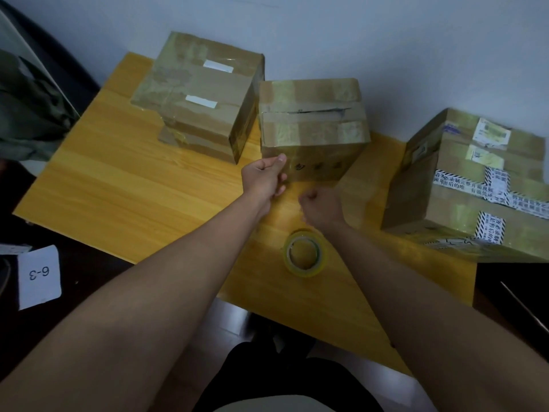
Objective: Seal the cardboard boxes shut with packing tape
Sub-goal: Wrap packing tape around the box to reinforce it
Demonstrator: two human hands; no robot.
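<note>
Now we have both hands out over the yellow wooden table (124, 185), working at the middle cardboard box (312, 126). Our left hand (266, 178) is at the near lower left corner of that box, thumb up against the front face and fingers curled; it looks as though we are pinching something thin there, perhaps a strip of clear tape, but the view is too soft for us to be sure. Our right hand (322, 211) is just in front of the box and apart from it, fingers curled into a loose fist; whether it holds a tape end we cannot tell.

The roll of clear packing tape (304, 252) lies flat on the table, just near of our right wrist and touched by neither hand. The middle box's top flaps meet along a dark seam that shows a gap, with glossy tape bands across the top.

To the left, just beside it, stands a taller cardboard box (196, 96) with two white labels on top. Well to the right sits a large cardboard box (475, 185) covered in printed tape and stickers. A white card marked "6-3" (38, 276) lies on the dark surface off the table's left side.
</note>
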